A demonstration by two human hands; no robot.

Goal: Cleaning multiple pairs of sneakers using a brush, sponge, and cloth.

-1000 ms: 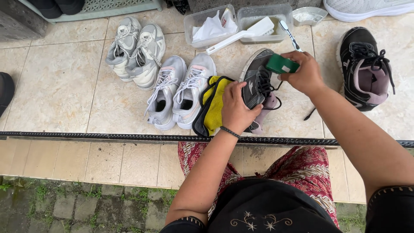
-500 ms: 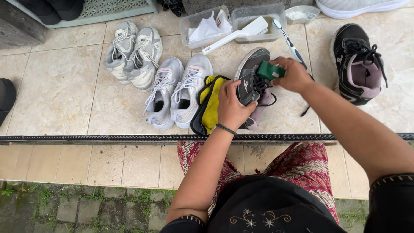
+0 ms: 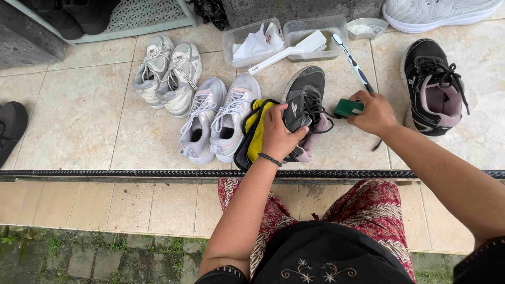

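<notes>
Clearly the left hand clamps the dark sneaker at its soft, light midsection. Right hand pinches a small, rigid green block against its side

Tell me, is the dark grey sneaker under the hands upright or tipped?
Upright: the dark grey sneaker shows its laces and opening from above.

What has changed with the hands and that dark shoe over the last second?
The right hand, holding the small green block, has slid off the top of the dark grey sneaker to its right side, down near the tiled floor. The left hand keeps its grip on the sneaker and the yellow cloth. The pale sneakers, plastic tubs and toothbrush stayed put.
</notes>
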